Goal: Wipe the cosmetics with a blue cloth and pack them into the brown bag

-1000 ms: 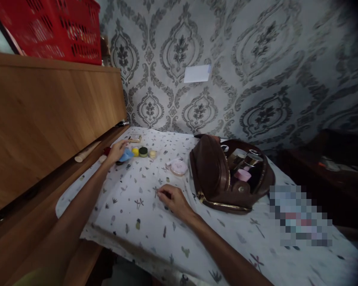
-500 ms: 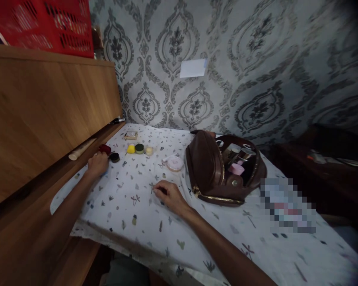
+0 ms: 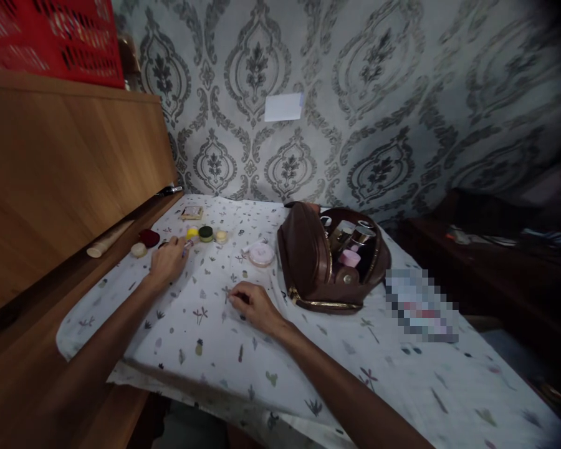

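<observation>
My left hand (image 3: 167, 263) is low over the cloth at the left, its fingers closed round a small clear item with a bluish-purple edge (image 3: 186, 248), too small to name. A dark jar by those fingers is mostly hidden. Just beyond stand a yellow item (image 3: 192, 232), a dark-lidded jar (image 3: 206, 234) and a small cream-coloured jar (image 3: 221, 236). To the left are a pale round jar (image 3: 139, 250) and a dark red item (image 3: 148, 237). My right hand (image 3: 257, 305) rests on the cloth, fingers curled to the thumb, nothing seen in them, near a round pink compact (image 3: 261, 254).
An unzipped brown bag (image 3: 303, 249) with cosmetics inside stands right of centre. A blurred-out flat item (image 3: 421, 305) lies farther right. The wooden cabinet (image 3: 75, 156) borders the left, with a beige stick-like item (image 3: 110, 239) on its ledge. A flat compact (image 3: 192, 213) lies at the back.
My left hand has moved right, away from the dark red item, and a pale round jar now shows to its left. My right hand stays in place; the view has turned slightly right.
</observation>
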### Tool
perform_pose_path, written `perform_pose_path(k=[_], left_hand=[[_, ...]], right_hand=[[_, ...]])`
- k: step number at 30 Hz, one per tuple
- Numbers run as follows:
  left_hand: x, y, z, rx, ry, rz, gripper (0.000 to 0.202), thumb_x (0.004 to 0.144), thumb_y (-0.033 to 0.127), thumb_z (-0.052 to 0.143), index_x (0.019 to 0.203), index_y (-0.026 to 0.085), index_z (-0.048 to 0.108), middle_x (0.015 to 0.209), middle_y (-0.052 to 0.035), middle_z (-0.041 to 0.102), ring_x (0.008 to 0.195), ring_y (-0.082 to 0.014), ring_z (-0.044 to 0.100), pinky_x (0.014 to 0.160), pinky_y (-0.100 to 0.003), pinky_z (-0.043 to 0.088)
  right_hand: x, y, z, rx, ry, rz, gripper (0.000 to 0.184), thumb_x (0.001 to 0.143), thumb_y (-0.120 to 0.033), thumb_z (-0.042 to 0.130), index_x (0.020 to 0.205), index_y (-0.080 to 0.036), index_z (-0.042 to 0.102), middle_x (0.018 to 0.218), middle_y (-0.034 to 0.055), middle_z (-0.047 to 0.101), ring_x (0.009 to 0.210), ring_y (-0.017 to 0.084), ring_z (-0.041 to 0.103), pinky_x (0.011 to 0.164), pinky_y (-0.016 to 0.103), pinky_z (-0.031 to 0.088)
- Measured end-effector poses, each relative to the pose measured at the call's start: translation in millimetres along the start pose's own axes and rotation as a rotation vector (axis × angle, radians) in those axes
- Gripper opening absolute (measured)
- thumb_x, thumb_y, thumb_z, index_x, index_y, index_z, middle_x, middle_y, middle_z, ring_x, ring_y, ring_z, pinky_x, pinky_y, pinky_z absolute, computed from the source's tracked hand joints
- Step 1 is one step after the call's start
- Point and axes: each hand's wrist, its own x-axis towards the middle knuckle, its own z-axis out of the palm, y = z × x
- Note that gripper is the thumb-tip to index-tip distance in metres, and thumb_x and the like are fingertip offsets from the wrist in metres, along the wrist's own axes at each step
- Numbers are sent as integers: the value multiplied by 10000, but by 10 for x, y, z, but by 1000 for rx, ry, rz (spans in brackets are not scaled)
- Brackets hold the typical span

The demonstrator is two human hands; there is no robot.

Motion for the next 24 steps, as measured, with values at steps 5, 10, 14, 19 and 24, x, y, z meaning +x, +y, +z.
perform_pose_path(k=[5,10,14,19,24], left_hand=[[48,115,92,-204,-68,129,398,982,465,363,997,191,650,1056,-76,699,936,-245,661,727,-297,460],[212,97,132,-318,-60,120,475,1006,434,272,1102,165,650,1022,-73,701,952,-215,644,821,-287,463],[277,240,215,-278,-85,120,507,965,488,388,1359,196,518,1264,-128,609,1117,-277,599,877,-345,470],[315,424,247,-277,-126,213,407,883,386,500,1218,174,593,1238,-159,618,1133,-332,590,864,-397,483],[345,647,232,-713,-108,307,343,797,517,517,953,215,562,710,1,629,677,-220,617,653,-314,484]], right_hand=[[-3,0,-3,27,5,29,118,828,-137,575,781,-149,683,706,6,615,645,121,509,603,225,380],[-5,19,-15,112,10,89,127,833,-149,564,794,-136,684,652,-6,606,609,114,505,587,220,374],[6,42,-29,141,35,122,124,828,-143,568,777,-136,681,627,-18,600,566,97,484,565,212,364],[15,70,-15,200,106,172,104,828,-144,576,792,-147,673,607,-35,583,562,92,523,565,198,399],[57,177,7,485,169,251,218,874,-241,590,1075,-165,628,771,-20,570,598,107,619,480,183,458]])
